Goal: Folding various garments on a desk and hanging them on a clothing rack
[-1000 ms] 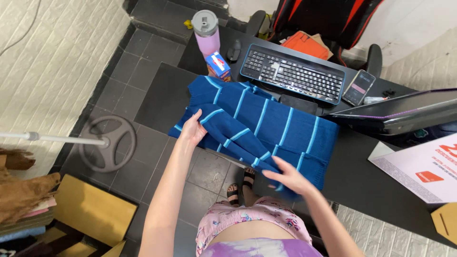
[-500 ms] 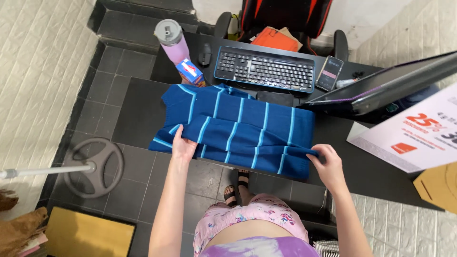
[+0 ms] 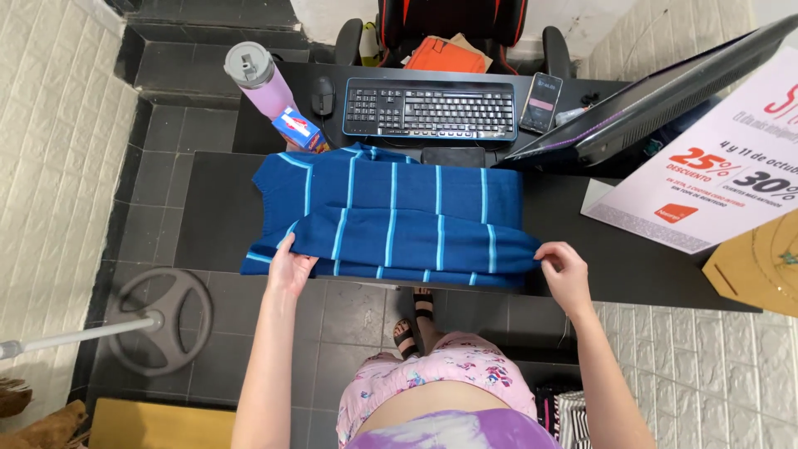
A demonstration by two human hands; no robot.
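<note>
Blue sweater (image 3: pixel 395 216) with light stripes lies folded, both hands gripping its ends.

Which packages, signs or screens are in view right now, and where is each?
Small box: desk's left, beside the purple bottle; blue, red and white carton.
Phone: right of the keyboard; dark rectangle, pinkish lit screen.
Monitor: right side, seen edge-on; dark, thin panel.
Poster: far right on the desk; white sheet, red and black print.
Cardboard: right edge; plain brown.
</note>
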